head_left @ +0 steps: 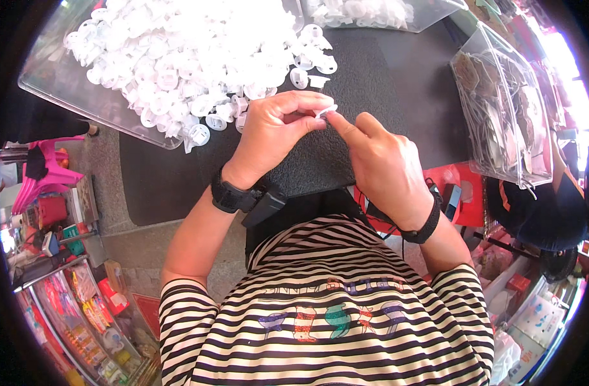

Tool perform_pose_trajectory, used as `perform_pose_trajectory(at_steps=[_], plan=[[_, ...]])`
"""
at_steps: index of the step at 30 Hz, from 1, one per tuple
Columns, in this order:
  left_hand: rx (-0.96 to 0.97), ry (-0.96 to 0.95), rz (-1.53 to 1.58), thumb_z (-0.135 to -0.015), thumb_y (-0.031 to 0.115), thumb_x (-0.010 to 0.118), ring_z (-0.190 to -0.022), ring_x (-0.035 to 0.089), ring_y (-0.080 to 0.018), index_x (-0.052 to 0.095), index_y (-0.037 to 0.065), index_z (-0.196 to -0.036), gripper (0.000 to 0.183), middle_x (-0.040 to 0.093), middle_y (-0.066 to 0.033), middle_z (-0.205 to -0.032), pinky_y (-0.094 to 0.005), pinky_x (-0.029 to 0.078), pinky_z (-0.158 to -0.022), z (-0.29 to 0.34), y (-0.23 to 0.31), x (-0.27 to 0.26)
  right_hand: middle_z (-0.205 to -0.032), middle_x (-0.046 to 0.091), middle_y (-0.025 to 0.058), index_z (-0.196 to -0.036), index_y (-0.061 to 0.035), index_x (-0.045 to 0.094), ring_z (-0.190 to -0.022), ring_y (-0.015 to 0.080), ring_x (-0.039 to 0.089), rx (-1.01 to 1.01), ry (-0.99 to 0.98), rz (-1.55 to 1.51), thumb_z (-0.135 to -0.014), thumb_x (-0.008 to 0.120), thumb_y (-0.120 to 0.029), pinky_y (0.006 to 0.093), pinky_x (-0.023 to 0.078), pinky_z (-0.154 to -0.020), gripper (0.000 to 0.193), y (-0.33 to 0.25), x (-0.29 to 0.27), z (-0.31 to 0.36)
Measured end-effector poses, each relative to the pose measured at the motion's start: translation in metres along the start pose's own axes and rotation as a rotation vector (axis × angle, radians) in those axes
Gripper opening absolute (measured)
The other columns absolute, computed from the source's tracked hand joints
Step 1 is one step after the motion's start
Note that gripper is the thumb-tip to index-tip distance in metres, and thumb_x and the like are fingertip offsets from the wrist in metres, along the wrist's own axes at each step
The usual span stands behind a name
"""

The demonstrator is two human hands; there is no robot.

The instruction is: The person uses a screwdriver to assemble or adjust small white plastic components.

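Observation:
My left hand (278, 125) pinches a small white plastic piece (326, 111) between thumb and fingertips, above the dark mat. From the other side my right hand (381, 154) meets it, with the index fingertip against the piece and the other fingers curled in. The right thumb is mostly hidden, and the far side of the piece does not show. Just left of my hands lies a large heap of small white round plastic pieces (172, 64), bright with glare. Several have spilled beside the heap, one of them a loose white piece (299, 78) near my left hand.
The heap rests in a clear plastic tray (88, 106). A second clear bin (429, 14) of white pieces stands at the back. On the right, a clear container (474, 83) holds flat greyish pieces. The black mat (365, 71) covers the table; shelves of packaged goods (82, 315) stand lower left.

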State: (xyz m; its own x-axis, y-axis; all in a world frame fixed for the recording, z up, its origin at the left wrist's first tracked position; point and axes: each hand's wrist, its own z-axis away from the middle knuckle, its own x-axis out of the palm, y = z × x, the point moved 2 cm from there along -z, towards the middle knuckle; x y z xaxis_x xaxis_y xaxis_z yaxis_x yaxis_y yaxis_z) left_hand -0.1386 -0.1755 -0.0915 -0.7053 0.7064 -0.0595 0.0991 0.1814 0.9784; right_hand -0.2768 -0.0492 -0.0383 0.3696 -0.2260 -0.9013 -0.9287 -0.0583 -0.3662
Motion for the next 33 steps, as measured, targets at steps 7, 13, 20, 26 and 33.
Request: perform_pose_trajectory(at_steps=[7, 13, 20, 26, 33], plan=[[-0.043, 0.013, -0.035, -0.084, -0.008, 0.068, -0.097, 0.067, -0.0139, 0.07, -0.002, -0.11, 0.027, 0.071, -0.0087, -0.108, -0.0277, 0.056, -0.086, -0.001, -0.007, -0.003, -0.079, 0.053, 0.0126, -0.124, -0.009, 0.064, -0.062, 0.0354, 0.059, 0.002, -0.037, -0.005, -0.083, 0.057, 0.002, 0.0437, 0.048, -0.058, 0.044, 0.003, 0.005, -0.007], [-0.095, 0.008, 0.12, -0.085, -0.008, 0.068, -0.097, 0.067, -0.0139, 0.064, -0.004, -0.118, 0.034, 0.07, -0.009, -0.107, -0.0274, 0.056, -0.088, -0.005, -0.008, -0.007, -0.076, 0.057, 0.0132, -0.12, -0.0076, 0.067, -0.064, 0.0279, 0.06, 0.148, 0.053, -0.328, -0.081, 0.066, -0.001, 0.0355, 0.047, -0.059, 0.039, 0.026, -0.012, -0.009], [-0.081, -0.024, 0.114, -0.085, -0.006, 0.07, -0.099, 0.066, -0.0134, 0.065, -0.003, -0.112, 0.028, 0.069, -0.0096, -0.113, -0.0272, 0.055, -0.088, -0.002, 0.004, -0.004, -0.084, 0.065, 0.0092, -0.113, -0.0022, 0.067, -0.068, 0.0181, 0.06, 0.118, 0.059, -0.612, -0.079, 0.074, -0.007, 0.031, 0.047, -0.063, 0.036, 0.028, 0.008, -0.039], [0.056, 0.023, 0.094, -0.083, -0.005, 0.072, -0.095, 0.068, -0.0131, 0.067, 0.0, -0.112, 0.029, 0.067, -0.0122, -0.118, -0.0263, 0.057, -0.083, 0.022, 0.053, -0.01, -0.078, 0.061, -0.0044, -0.1, -0.0054, 0.068, -0.054, 0.0004, 0.049, 0.186, 0.055, -0.778, -0.081, 0.077, -0.003, 0.0167, 0.037, -0.046, 0.021, 0.022, -0.03, -0.046], [0.243, 0.607, -0.629, -0.081, -0.004, 0.073, -0.086, 0.07, -0.0164, 0.07, 0.0, -0.104, 0.024, 0.07, -0.0117, -0.105, -0.0262, 0.058, -0.071, 0.103, 0.064, -0.105, -0.063, 0.053, -0.0064, -0.104, -0.0061, 0.07, -0.05, 0.0008, 0.042, 0.06, 0.492, -0.387, -0.086, 0.075, -0.026, 0.0199, 0.031, -0.045, 0.028, 0.107, -0.119, -0.155]])
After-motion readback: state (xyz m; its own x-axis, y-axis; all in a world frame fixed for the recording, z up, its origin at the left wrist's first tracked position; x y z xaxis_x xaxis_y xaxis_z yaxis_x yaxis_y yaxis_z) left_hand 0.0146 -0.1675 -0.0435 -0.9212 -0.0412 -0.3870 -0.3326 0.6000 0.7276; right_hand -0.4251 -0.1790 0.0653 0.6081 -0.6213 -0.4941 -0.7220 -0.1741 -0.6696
